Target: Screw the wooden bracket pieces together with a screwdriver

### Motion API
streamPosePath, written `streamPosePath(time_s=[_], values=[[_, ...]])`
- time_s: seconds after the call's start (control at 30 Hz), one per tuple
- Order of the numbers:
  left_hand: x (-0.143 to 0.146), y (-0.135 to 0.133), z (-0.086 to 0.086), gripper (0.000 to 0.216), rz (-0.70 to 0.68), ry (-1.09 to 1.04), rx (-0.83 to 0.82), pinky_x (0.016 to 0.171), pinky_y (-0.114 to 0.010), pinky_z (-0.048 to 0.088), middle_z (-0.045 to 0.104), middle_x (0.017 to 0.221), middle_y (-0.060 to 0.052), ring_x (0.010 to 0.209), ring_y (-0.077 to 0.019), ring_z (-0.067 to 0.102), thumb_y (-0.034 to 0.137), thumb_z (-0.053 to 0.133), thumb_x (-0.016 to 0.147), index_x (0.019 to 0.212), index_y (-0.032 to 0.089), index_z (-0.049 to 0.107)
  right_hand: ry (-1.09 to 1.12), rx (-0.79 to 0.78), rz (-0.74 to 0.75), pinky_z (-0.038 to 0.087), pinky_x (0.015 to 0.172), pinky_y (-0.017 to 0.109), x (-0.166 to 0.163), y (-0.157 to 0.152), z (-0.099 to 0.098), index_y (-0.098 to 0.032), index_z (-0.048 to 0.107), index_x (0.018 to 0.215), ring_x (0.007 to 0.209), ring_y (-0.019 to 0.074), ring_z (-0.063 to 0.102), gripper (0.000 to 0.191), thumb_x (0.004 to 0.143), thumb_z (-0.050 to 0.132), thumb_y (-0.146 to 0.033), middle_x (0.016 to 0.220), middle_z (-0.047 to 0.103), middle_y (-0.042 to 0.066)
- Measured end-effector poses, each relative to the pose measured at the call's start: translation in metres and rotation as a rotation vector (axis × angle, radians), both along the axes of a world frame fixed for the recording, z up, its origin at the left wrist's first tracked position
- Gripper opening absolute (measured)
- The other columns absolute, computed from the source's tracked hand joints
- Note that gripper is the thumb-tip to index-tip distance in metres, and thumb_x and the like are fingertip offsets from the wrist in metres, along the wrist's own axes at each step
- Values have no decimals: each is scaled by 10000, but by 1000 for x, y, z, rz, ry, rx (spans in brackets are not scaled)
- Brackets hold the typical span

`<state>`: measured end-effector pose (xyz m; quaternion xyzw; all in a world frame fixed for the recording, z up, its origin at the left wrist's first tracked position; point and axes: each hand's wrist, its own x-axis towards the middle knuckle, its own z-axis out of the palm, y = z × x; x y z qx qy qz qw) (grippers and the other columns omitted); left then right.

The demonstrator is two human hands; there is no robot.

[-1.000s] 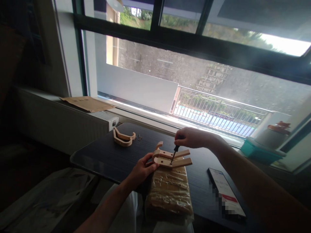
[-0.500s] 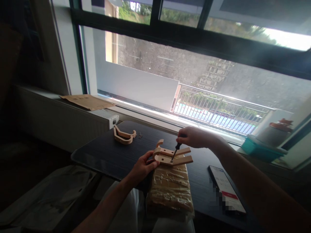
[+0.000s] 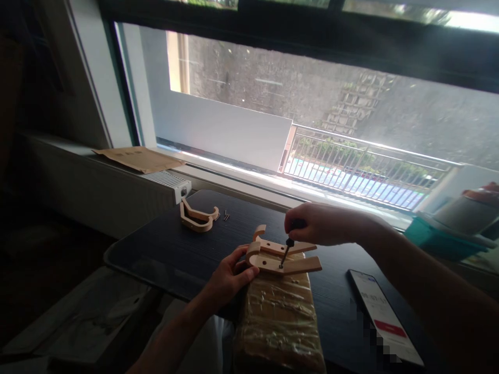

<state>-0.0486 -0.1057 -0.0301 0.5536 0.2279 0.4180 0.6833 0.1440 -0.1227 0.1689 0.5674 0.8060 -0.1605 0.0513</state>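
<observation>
My right hand (image 3: pixel 322 223) is closed around the dark handle of a screwdriver (image 3: pixel 287 251). The screwdriver's tip meets a hole in the nearer wooden hook (image 3: pixel 301 266), a pale piece with one curled end. At that curled end, my left hand (image 3: pixel 230 275) grips the hook between thumb and fingers. Just behind lies a second wooden hook (image 3: pixel 273 246), parallel to the first. Both rest on a package wrapped in clear tape (image 3: pixel 280 322). Whether a screw sits under the tip is too small to tell.
Another pair of wooden hooks (image 3: pixel 195 224) lies on the dark table (image 3: pixel 156 244), beside several small screws (image 3: pixel 226 215). A phone (image 3: pixel 384 317) is on the right. Beyond are a radiator (image 3: pixel 167 184) with a paper envelope (image 3: pixel 140 158), a window, and a teal container (image 3: pixel 440 236).
The camera view has shifted slightly, moving the hooks and package a little rightward. My right hand has turned on the screwdriver, whose tip stays at the same hole. The left hand keeps its grip.
</observation>
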Motion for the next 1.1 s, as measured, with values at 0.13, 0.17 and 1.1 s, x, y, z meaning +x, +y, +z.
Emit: streamPosePath(time_s=[0.13,0.17,1.1], values=[[-1,-1,2,361,15,22,3,811,-258,462,631,1087,-34,1002,-210,583,212,627,764,1115,205,541,-21,31,34,370,509,229,0,7,-5,-237,630,840,611,113,531,188,796,473,-330,769,628,5],[-1,-1,4,360,15,29,0,822,-262,461,618,1116,-39,1019,-215,575,207,627,764,1114,205,542,-30,44,28,361,501,229,0,9,-5,-239,628,833,601,111,526,191,796,471,-341,764,627,4],[-7,-2,5,416,169,345,156,986,-331,410,509,1280,-11,1193,-273,466,160,599,747,1133,309,564,6,346,34,175,421,262,2,11,-35,-235,443,599,396,96,313,272,820,467,-393,464,441,-38]])
